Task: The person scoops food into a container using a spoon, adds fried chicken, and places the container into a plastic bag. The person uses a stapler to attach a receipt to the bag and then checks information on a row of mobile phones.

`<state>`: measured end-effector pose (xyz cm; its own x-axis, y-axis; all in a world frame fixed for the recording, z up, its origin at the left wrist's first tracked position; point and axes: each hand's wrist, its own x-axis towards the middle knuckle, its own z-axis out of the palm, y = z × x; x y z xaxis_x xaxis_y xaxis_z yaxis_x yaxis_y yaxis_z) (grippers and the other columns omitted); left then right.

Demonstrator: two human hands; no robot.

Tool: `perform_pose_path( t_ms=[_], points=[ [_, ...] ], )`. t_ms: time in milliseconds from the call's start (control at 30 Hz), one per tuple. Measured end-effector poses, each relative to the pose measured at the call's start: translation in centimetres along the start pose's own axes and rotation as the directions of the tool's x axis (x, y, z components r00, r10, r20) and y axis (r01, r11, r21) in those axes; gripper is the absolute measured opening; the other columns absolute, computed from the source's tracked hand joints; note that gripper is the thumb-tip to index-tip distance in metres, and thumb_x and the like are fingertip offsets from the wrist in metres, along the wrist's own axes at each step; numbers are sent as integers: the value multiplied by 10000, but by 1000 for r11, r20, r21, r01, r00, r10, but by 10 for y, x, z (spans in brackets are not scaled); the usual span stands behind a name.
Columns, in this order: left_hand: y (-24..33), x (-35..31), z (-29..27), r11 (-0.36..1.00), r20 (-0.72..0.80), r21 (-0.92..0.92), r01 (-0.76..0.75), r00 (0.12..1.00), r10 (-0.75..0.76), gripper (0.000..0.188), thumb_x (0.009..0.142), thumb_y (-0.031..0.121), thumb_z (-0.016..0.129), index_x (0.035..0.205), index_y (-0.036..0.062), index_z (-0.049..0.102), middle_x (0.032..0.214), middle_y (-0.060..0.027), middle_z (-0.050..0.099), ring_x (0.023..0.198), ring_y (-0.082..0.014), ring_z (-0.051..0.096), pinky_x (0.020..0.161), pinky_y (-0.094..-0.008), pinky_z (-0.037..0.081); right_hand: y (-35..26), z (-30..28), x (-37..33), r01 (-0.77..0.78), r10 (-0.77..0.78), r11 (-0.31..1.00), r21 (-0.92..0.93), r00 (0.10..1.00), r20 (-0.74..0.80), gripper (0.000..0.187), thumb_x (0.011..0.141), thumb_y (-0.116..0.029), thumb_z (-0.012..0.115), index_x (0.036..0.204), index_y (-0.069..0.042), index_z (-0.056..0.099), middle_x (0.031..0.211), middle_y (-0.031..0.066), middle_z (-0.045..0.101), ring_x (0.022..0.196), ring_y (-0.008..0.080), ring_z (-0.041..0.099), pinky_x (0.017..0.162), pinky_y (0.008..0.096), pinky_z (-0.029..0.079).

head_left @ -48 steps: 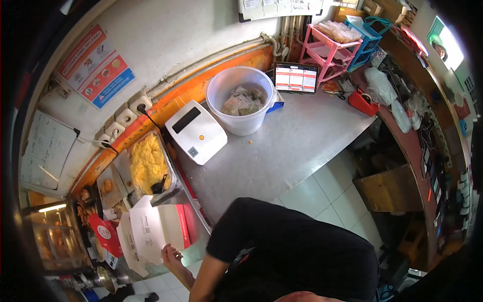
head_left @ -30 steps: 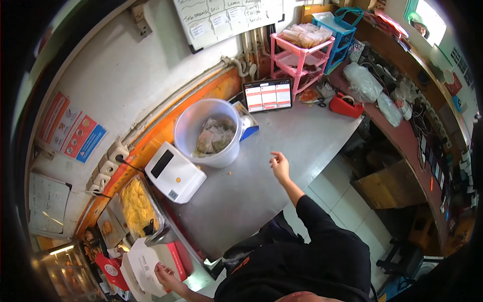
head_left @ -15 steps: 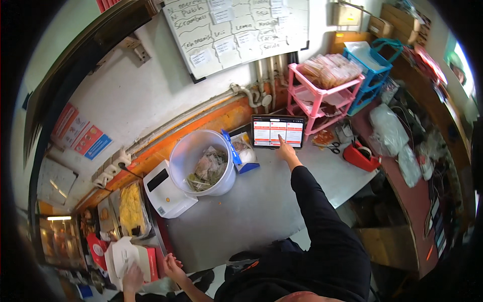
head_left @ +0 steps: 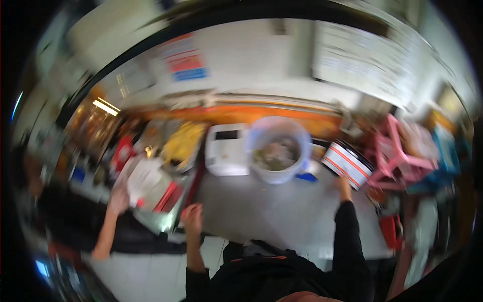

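Note:
My right hand [head_left: 344, 187] reaches out to the lower edge of a tablet [head_left: 348, 163], its fingers stretched out toward the screen but smeared by motion. The tablet leans at the back of the metal counter, showing white panels with red bands. My left hand [head_left: 192, 219] hovers at the counter's left end, fingers curled closed; anything inside them is hidden. Another person's hand [head_left: 118, 200] is at an open white and red carton [head_left: 146, 182] farther left. Between my hands stands a translucent bucket [head_left: 308, 160] holding crumpled greenish and clear material.
A white boxy device [head_left: 227, 157] sits left of the bucket. A tray of yellow food [head_left: 184, 145] lies behind the carton. Right of the tablet stand a pink rack [head_left: 390, 151] with bags and a blue rack [head_left: 447, 153]. A red tape dispenser [head_left: 391, 231] is at the right edge.
The view has swung to the left and blurred. My right fingertip has drawn back from mid-screen to the tablet's lower edge. My left hand stays raised and curled near the counter's end.

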<state>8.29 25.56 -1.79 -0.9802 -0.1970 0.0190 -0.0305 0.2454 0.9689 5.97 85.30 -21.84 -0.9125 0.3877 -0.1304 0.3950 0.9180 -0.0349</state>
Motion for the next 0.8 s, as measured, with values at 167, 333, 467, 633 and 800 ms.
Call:
perform_pose_path(
  t_ms=[167, 333, 467, 633, 800],
  points=[
    [8, 9, 0, 991, -120, -48, -122, 986, 115, 172, 777, 196, 564, 833, 33, 561, 673, -20, 552, 582, -67, 485, 526, -210, 388, 11, 30, 1, 170, -370, 890, -423, 811, -454, 323, 793, -224, 377, 665, -23, 596, 685, 190, 574, 689, 306, 558, 691, 377, 450],
    [-30, -23, -79, 999, -264, 38, 3, 965, 7, 179, 778, 194, 554, 840, 27, 565, 637, -19, 540, 554, -72, 469, 513, -226, 383, -154, 6, -76, -125, 586, 616, 777, 733, -346, 350, 785, -157, 474, 1120, -79, 406, 922, 176, 537, 788, 317, 545, 661, 399, 430],
    [-77, -21, -120, 993, -361, -92, 80, 926, -108, 161, 777, 183, 550, 841, 37, 569, 634, -18, 536, 536, -75, 466, 503, -214, 374, -260, 10, -151, 157, 448, 609, 777, 740, -501, 218, 769, -13, 462, 984, -45, 456, 774, 97, 498, 645, 213, 492, 597, 316, 418],
    [-92, -5, -189, 977, -413, -142, 161, 887, -206, 154, 767, 176, 556, 842, 42, 569, 619, -17, 531, 509, -74, 460, 490, -205, 368, -468, -30, -218, 389, -193, 265, 882, 918, -346, 129, 771, 34, 463, 882, -26, 486, 704, 11, 458, 631, 88, 436, 580, 224, 392],
    [-90, 28, -274, 945, -432, 298, 133, 902, 9, 191, 726, 113, 563, 901, 45, 528, 833, -48, 545, 630, -142, 489, 541, -239, 399, -684, -105, -208, 752, -587, 193, 630, 603, -540, 153, 703, -15, 556, 854, -26, 538, 815, 103, 547, 738, 215, 543, 647, 285, 449]
  ],
)
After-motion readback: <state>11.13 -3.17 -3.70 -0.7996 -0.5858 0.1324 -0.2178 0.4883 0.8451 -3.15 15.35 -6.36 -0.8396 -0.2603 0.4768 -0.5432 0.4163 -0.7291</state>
